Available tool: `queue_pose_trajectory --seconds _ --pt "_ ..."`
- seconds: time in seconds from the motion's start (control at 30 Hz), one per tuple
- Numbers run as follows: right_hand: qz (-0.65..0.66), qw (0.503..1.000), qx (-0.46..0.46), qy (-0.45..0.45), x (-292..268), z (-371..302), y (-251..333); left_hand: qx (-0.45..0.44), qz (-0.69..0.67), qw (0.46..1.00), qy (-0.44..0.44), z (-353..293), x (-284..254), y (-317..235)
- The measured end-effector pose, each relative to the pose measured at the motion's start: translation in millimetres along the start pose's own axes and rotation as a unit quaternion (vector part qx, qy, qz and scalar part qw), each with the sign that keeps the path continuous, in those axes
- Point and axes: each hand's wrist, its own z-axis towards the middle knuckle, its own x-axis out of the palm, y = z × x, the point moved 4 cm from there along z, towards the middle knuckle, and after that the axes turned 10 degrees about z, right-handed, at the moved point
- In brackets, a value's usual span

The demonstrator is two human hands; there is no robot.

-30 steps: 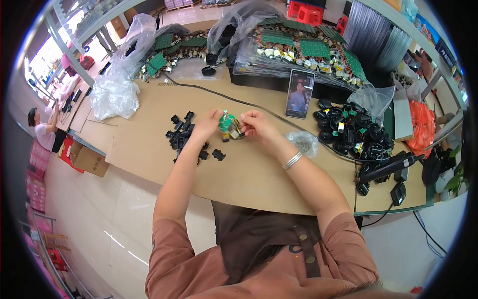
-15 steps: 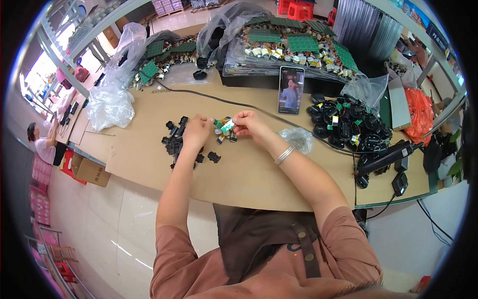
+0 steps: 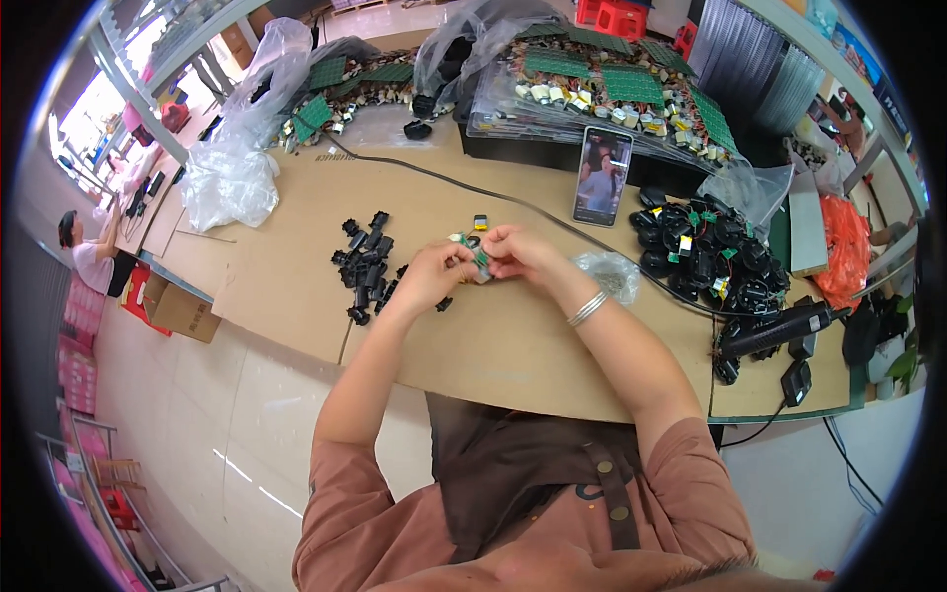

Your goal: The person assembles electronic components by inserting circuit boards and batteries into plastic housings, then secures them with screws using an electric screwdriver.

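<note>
Above the brown board on the bench, my left hand [image 3: 434,276] and my right hand [image 3: 521,255] meet with bent fingers. Pinched between their fingertips is a small green circuit board [image 3: 480,258], partly covered by the fingers. A silver bangle circles my right wrist. Beyond the hands lies a small battery [image 3: 480,223] with a yellow end. To the left of my left hand, small black plastic parts [image 3: 367,264] lie in a loose pile, and a few of them reach under that hand.
A phone [image 3: 602,176] stands upright behind my right hand. A clear plastic bag [image 3: 607,276] lies beside my right wrist. Black round housings [image 3: 705,242] are heaped at the right, near a black hand tool [image 3: 774,331]. Trays of wired green boards [image 3: 631,87] fill the back; a black cable [image 3: 473,187] crosses the bench.
My left hand has moved from beside the black parts to the right, in to the circuit board at my right hand. The whole view has shifted slightly.
</note>
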Motion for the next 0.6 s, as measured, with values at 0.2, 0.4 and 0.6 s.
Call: queue_pose_trajectory --seconds 0.2,0.4,0.6 --pt "-0.483 0.861 -0.082 -0.136 9.4 -8.2 41.1 -0.066 0.116 0.988 -0.074 -21.7 -27.4 -7.1" --pt "-0.412 0.900 -0.128 -0.053 25.2 20.8 27.3 -0.156 0.169 0.973 -0.012 -6.6 10.8 -0.6" --pt "-0.115 0.988 -0.055 -0.090 22.2 18.0 29.5 -0.108 -0.077 0.990 -0.045 4.4 6.8 23.8"
